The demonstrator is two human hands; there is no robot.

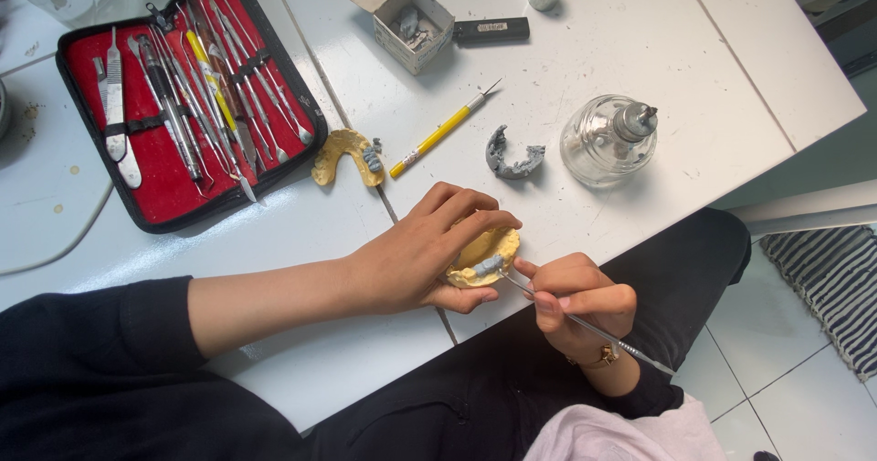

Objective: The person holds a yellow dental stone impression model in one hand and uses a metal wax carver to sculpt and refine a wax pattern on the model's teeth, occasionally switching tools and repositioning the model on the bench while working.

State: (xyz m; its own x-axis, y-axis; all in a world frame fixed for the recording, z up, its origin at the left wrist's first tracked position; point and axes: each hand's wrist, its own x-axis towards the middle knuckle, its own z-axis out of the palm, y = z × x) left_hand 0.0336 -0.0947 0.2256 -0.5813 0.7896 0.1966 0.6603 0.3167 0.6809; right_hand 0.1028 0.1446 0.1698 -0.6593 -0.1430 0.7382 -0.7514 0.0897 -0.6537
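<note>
A yellow plaster jaw cast (484, 255) with a grey wax patch sits tilted at the bench edge; a slim metal carving tool (585, 324) touches the grey.

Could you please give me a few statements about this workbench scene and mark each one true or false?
1. The left hand holds a yellow dental cast. True.
2. The right hand holds a yellow-handled tool. False: it holds a thin metal instrument; the yellow-handled tool lies on the table.
3. The red-lined tool case lies open. True.
4. The glass burner lies on its side. False: it stands upright.
</note>
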